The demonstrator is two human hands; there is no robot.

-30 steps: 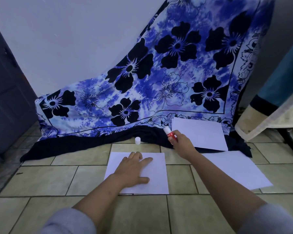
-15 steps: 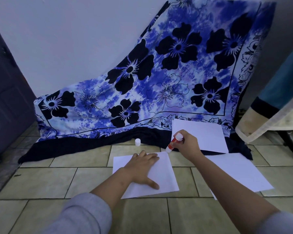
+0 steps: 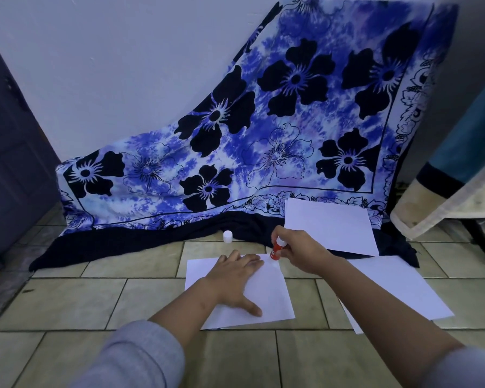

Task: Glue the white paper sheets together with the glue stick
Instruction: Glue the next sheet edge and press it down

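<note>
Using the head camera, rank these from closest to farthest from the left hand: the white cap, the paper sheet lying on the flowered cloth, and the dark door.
From the left hand:
1. white cap, on the floor just beyond its fingertips.
2. sheet on the cloth, farther back and to the right.
3. dark door, far off at the left edge.

home floor (image 3: pixel 67 301): tiles, draped floral cloth (image 3: pixel 263 141)

Blue-and-white tie-dye cloth with black flower print (image 3: pixel 263 141) hangs slanted, its dark hem lying on the beige tiled floor (image 3: pixel 67 301). Behind the cloth: plain pale wall (image 3: pixel 109 65). Left of the cloth: dark panelled door (image 3: pixel 9 152). Right of the cloth: teal-and-cream draped fabric (image 3: pixel 459 158).
</note>
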